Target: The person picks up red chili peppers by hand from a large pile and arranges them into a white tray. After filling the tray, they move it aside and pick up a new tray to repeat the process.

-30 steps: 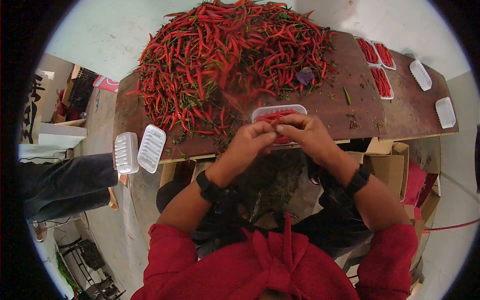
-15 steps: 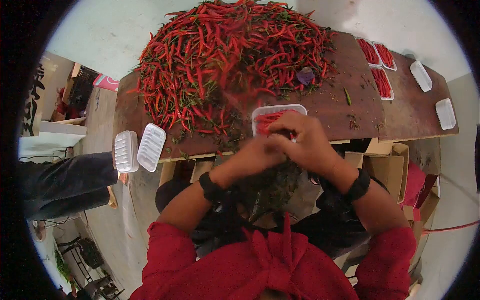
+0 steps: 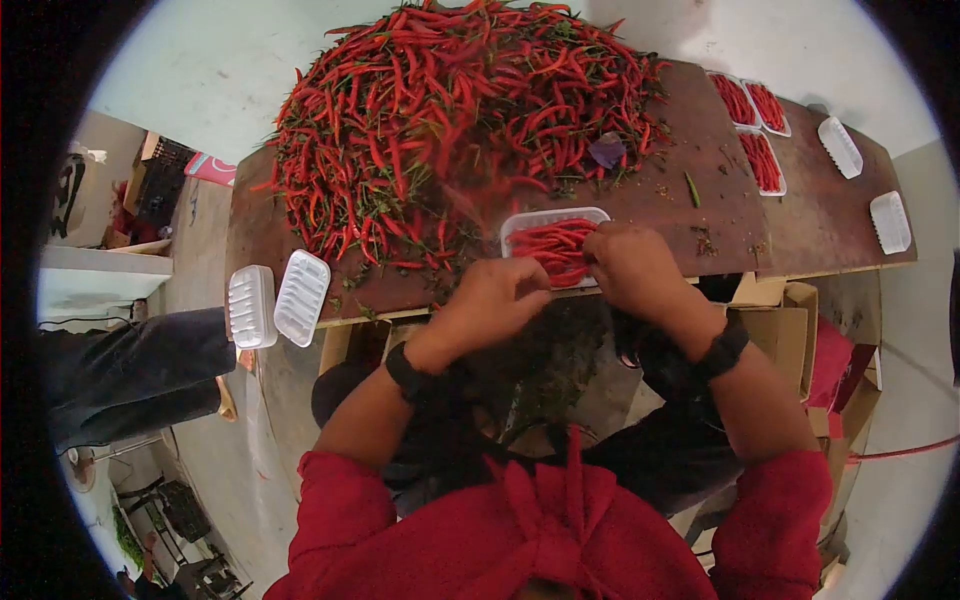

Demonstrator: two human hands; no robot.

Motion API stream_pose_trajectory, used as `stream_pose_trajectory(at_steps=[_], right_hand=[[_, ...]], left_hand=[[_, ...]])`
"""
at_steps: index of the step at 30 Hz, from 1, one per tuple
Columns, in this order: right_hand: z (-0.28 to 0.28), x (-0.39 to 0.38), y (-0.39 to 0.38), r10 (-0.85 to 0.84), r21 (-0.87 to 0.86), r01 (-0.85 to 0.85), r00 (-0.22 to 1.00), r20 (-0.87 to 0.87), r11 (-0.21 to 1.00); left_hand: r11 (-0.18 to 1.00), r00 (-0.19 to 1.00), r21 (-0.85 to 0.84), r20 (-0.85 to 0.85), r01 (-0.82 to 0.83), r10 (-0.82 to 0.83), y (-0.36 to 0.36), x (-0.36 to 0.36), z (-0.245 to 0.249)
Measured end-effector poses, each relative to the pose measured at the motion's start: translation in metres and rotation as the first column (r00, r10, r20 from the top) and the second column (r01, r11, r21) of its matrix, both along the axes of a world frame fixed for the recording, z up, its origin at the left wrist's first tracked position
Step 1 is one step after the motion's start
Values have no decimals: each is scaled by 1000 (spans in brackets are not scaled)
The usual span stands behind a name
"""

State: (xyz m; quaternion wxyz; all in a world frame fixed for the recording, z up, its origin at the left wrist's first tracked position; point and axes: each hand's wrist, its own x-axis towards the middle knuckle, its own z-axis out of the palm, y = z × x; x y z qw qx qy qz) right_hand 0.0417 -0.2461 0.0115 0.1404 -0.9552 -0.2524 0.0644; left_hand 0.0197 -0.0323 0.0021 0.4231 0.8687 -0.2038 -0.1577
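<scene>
A white plastic tray (image 3: 508,222) at the table's front edge holds a layer of red chili peppers (image 3: 548,248). Over the tray's right end, my right hand (image 3: 640,268) has its fingers closed at the ends of the chilies, apparently pinching one; its fingertips are partly hidden. My left hand (image 3: 490,308) is just off the tray's lower left corner. Its fingers are curled, with a gap between thumb and forefinger and nothing visible between them. Behind the tray rises a large heap of red chilies (image 3: 390,130) with green stems.
Three filled trays (image 3: 762,162) sit at the right, with unfilled trays (image 3: 840,148) beyond them. White stacked trays (image 3: 252,305) lie by the left edge. A purple scrap (image 3: 607,150) rests on the heap. Cardboard boxes (image 3: 775,340) stand below the table; another person's legs (image 3: 140,365) are at left.
My hands have come apart from above the tray's front edge. The left moved left, and the right moved to the tray's right end, uncovering more of the chilies.
</scene>
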Motion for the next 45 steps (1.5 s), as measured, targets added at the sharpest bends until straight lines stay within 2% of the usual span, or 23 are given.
stream_pose_trajectory(at_steps=[1, 3, 10, 15, 18, 28, 36, 40, 43, 45], right_hand=[[0, 0, 0, -6, -1, 6, 1000, 4, 1000], [-1, 0, 0, -10, -6, 10, 1000, -2, 1000], [-1, 1, 1, -19, -24, 18, 1000, -7, 1000], [-4, 1, 0, -6, -40, 5, 1000, -16, 999], [-6, 0, 0, 1, -45, -2, 1000, -4, 999], [-10, -1, 0, 12, -34, -11, 1000, 5, 999], [-15, 0, -2, -6, -43, 5, 1000, -30, 999], [-19, 1, -3, 4, -35, -4, 1000, -22, 999], [-14, 1, -2, 8, -46, -10, 999, -41, 999], [-12, 1, -2, 9, -48, -10, 999, -34, 999]], left_hand=[[1000, 1000, 0, 0, 0, 0, 0, 0, -2], [1000, 994, 17, 104, 20, -22, -1, -2, -4], [998, 985, 59, 173, 11, -21, -3, 0, -7], [1000, 931, -9, 365, -11, 14, -9, 1, -12], [1000, 898, 12, 440, 19, -22, -11, 3, -19], [996, 907, 85, 418, 22, -55, -13, 2, -18], [993, 940, -37, 327, 113, -95, -4, 9, -1], [996, 926, -24, 370, 83, -68, -5, 10, -6], [997, 896, 56, 437, 61, -79, -8, 9, -9], [983, 886, 179, 448, 43, -120, -10, 7, -9]])
